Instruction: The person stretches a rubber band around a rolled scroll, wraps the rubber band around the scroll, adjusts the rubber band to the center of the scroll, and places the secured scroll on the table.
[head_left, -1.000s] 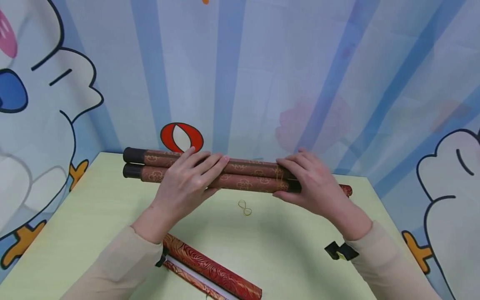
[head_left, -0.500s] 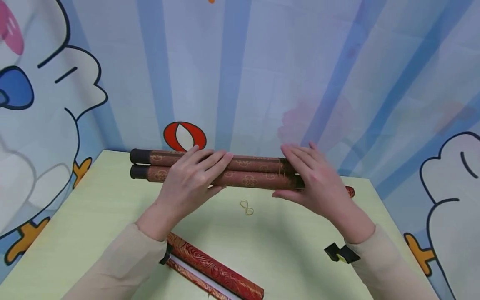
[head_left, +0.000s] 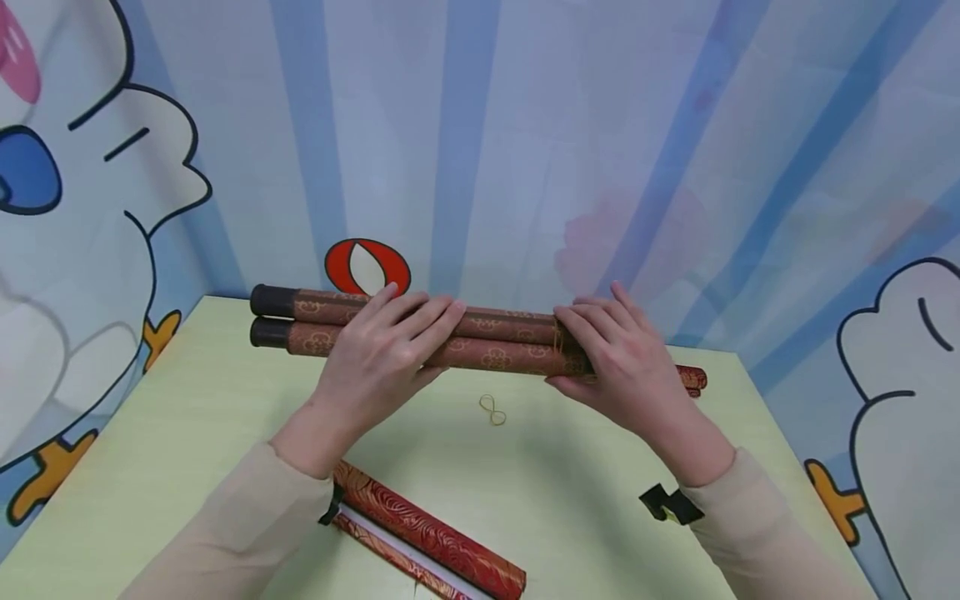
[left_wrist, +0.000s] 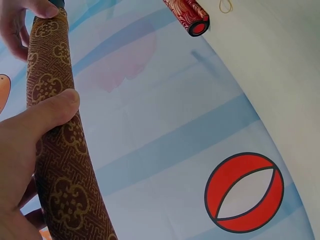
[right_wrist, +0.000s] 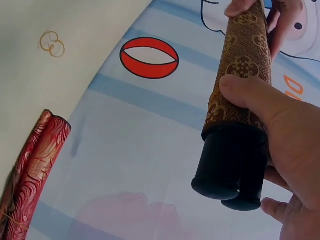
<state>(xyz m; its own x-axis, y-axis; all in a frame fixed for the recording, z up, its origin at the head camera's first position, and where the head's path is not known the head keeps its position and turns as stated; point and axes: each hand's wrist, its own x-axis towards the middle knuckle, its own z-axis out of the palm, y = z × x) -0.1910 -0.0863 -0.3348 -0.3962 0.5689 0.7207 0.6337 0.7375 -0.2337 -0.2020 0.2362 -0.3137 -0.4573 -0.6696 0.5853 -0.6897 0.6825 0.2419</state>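
Note:
A brown brocade scroll (head_left: 495, 357) with gold flower patterns is rolled into two rolls side by side, with black end caps. Both hands hold it raised in front of the backdrop. My left hand (head_left: 378, 367) grips it left of the middle, its thumb across the near side in the left wrist view. At the right end my right hand (head_left: 626, 362) wraps round the rolls, thumb pressed on the brocade. A thin yellow rubber band (head_left: 558, 335) circles the rolls beside the right fingers. The right wrist view shows the black end caps (right_wrist: 220, 165) jutting past that hand.
A red brocade scroll (head_left: 435, 525), partly unrolled, lies at the front of the pale table (head_left: 585, 517). Behind my right hand lies another red scroll (head_left: 692, 379), mostly hidden. One loose yellow rubber band (head_left: 492, 410), twisted into an eight, lies mid-table. A cartoon backdrop (head_left: 510, 167) rises behind.
Half a second ago the right fingers were straighter and raised at the scroll's end; now they curl round it again. The scroll has shifted slightly left and up. My left hand keeps its grip.

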